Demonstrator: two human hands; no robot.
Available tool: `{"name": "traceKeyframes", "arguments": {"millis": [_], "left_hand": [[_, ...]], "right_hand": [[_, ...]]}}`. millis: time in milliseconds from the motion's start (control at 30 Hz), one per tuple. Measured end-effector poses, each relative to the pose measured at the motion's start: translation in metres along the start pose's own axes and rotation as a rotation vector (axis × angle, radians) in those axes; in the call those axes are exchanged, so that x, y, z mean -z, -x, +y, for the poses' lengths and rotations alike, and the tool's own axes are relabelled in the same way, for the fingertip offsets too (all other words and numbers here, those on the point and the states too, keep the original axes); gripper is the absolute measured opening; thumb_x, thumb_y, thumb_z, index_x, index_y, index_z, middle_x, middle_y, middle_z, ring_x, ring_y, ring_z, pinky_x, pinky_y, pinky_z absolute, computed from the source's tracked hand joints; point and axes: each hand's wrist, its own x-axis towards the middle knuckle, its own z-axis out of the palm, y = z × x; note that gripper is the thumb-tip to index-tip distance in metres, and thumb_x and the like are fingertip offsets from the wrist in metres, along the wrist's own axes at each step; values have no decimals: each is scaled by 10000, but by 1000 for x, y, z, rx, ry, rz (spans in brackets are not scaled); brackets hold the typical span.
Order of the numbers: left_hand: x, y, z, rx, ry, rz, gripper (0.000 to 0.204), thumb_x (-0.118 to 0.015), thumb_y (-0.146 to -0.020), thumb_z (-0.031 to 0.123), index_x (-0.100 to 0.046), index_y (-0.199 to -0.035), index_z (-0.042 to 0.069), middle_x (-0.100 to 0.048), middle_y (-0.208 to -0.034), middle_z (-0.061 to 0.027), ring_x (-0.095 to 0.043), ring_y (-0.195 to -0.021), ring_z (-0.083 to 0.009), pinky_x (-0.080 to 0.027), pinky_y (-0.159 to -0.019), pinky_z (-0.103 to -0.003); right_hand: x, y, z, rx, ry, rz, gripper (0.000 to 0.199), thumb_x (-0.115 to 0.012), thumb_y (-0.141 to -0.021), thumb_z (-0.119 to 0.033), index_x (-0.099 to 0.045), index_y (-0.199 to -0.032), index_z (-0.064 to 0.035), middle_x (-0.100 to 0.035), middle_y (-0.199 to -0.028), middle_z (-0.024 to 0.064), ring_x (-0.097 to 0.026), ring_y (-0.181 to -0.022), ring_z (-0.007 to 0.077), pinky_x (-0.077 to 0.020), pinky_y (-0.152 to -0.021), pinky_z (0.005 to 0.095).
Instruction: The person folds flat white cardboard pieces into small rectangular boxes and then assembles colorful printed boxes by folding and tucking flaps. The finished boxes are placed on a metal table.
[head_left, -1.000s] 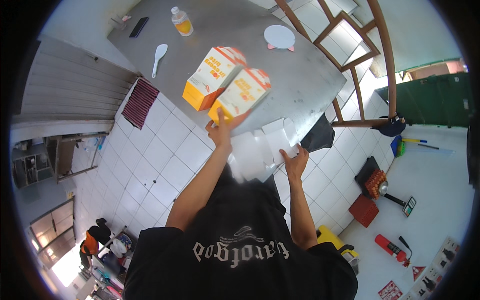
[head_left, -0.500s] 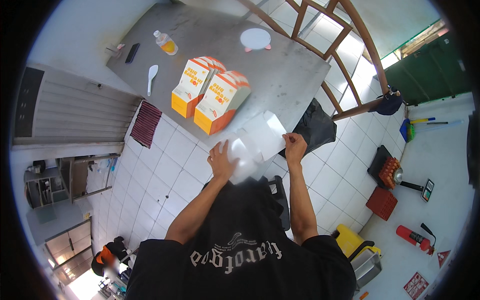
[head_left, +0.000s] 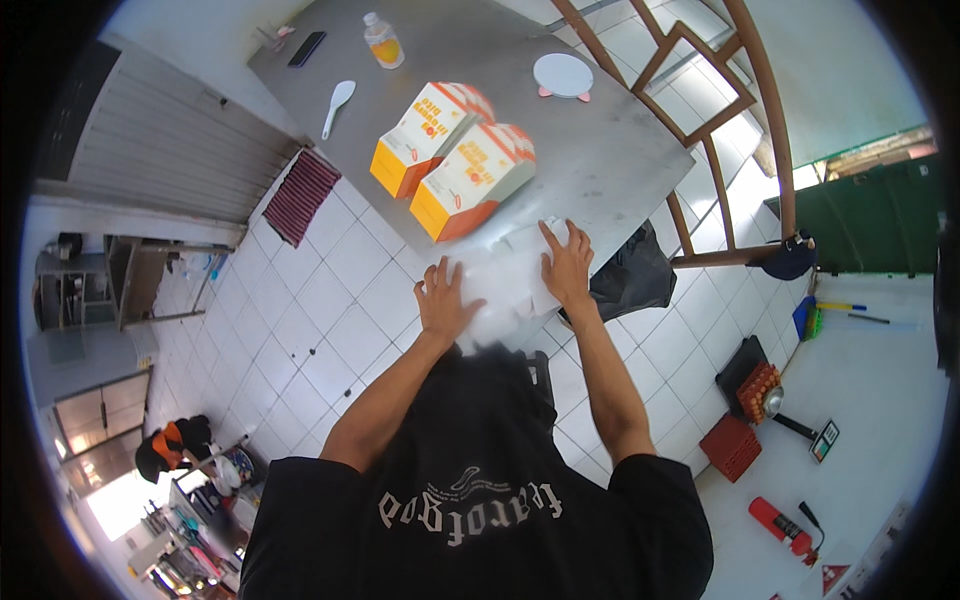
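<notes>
The left hand [head_left: 443,300] and right hand [head_left: 567,268] lie flat, fingers spread, pressing a white sheet [head_left: 508,290] at the near edge of the grey bench [head_left: 620,160]. At eleven o'clock of the hands, two orange-and-white cartons [head_left: 455,160] lie side by side.

Two orange-yellow-white cartons [head_left: 453,152] side by side mid-table; capped bottle, orange label [head_left: 383,41], at far edge.

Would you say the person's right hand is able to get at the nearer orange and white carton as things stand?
Probably yes: the right hand lies flat on the white sheet at the table edge, and the nearer carton sits just beyond it with nothing between.
</notes>
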Motion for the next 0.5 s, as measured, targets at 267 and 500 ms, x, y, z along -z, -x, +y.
{"name": "traceKeyframes", "arguments": {"millis": [267, 500], "left_hand": [[-6, -2, 1, 72, 68, -34, 856, -799, -819, 520, -498, -1515, 124, -338, -1624, -159, -316, -1454, -345, -291, -1124, -575], [-16, -1, -3, 73, 106, 22, 878, -814, -801, 523, -493, -1517, 130, -331, -1619, -173, -303, -1469, -353, -276, -1138, -581]], "right_hand": [[1, -33, 12, 224, 28, -82, 442, -769, -834, -115, -741, -1267, -197, -537, -1456, 126, -413, -1384, 382, -354, -1112, 519], [30, -52, 22, 489, -153, -144, 119, -782, -856, -121, -792, -975, -131, -756, -940, 26, -657, -1018, 206, -406, -1009, 431]]}}
